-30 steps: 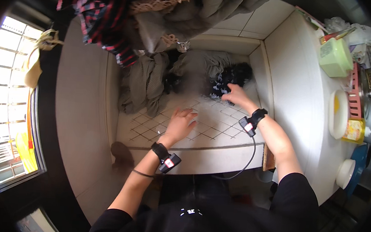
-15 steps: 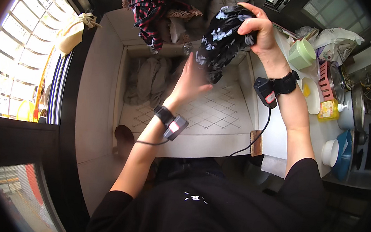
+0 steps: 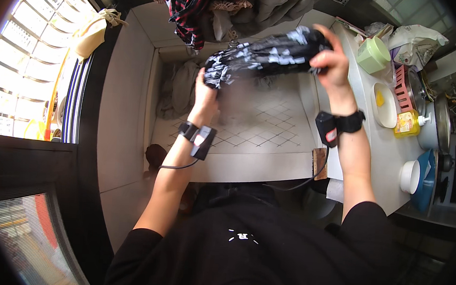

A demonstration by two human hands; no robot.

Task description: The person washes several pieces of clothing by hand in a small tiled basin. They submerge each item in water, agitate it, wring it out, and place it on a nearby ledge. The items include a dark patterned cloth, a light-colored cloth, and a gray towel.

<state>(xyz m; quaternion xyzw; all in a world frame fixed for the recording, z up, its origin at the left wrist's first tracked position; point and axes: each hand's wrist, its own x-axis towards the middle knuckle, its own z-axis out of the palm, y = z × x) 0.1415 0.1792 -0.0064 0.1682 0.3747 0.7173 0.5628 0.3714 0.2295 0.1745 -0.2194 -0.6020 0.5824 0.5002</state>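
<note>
Stretching between fingers (image 3: 333,39), black cloth (image 3: 269,58)

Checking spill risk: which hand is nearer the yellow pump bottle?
Right. The right hand grips the black patterned cloth left of the yellow pump bottle; the left hand, at the cloth's other end, is farther left.

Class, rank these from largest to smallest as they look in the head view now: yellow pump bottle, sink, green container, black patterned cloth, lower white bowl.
1. Sink
2. Black patterned cloth
3. Green container
4. Yellow pump bottle and lower white bowl: too alike to rank.
</note>
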